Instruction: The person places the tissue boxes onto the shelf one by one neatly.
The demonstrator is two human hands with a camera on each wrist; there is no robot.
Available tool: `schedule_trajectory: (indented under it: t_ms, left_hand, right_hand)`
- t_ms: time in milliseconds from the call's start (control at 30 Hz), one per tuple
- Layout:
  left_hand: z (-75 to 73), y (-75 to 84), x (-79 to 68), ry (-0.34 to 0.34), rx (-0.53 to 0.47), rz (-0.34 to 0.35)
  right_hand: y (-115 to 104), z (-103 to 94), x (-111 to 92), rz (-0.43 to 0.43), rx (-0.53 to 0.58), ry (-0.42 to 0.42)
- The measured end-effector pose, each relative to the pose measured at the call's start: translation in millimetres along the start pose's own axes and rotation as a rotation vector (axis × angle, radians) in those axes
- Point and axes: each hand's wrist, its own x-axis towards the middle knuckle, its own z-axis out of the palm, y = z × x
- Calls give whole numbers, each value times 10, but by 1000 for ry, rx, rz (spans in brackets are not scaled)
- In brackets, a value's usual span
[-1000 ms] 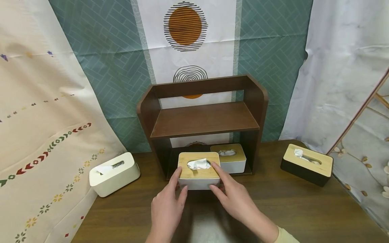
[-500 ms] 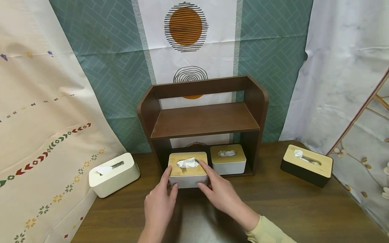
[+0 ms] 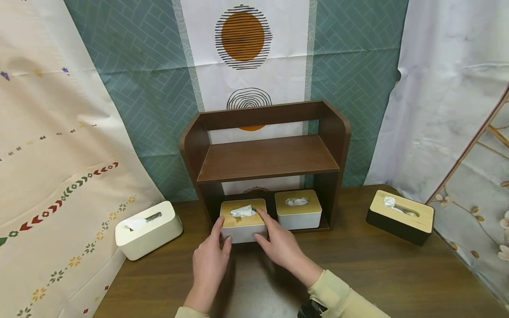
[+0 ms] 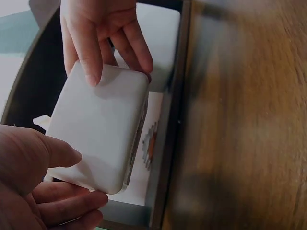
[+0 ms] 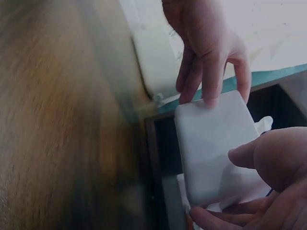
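Head view looking forward-down at shelf [image 3: 268,157], wrist views close, from opposite sides, sharing held box [image 4: 103,127]

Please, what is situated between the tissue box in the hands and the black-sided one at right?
Right of the held tissue box, the head view shows another white tissue box, the shelf's right side panel, then bare tabletop.

Head view: soft, even light; mostly sharp. A pale glare patch is thrown on the bench [image 3: 258,282] at bottom ctr, flanked by dim shadows; the shelf's [image 3: 270,154] lower bay is left dark. Wrist views: hazy, bench grain badly blurred; in R wrist, cloth [image 5: 273,33] at top R is washed out, fingers [image 5: 212,81] slightly softened.
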Motion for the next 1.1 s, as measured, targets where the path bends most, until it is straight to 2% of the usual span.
schedule_trajectory:
  t_ms: [167,567,867,1000,1100]
  left_hand:
    - [114,-85,35,6,-6,17]
    - [319,-213,109,-53,-44,-26]
    - [431,-290,110,-66,-77,-27]
    - [437,-303,110,-75,-117,-58]
    - [437,-319,117,-91,-119,-91]
  right_hand:
    - [85,95,64,5,-9,8]
    - [245,277,174,5,-49,22]
    - [486,444,225,-94,-67,133]
    - [539,470,233,-65,-18,140]
    - [583,499,244,-32,-32,126]
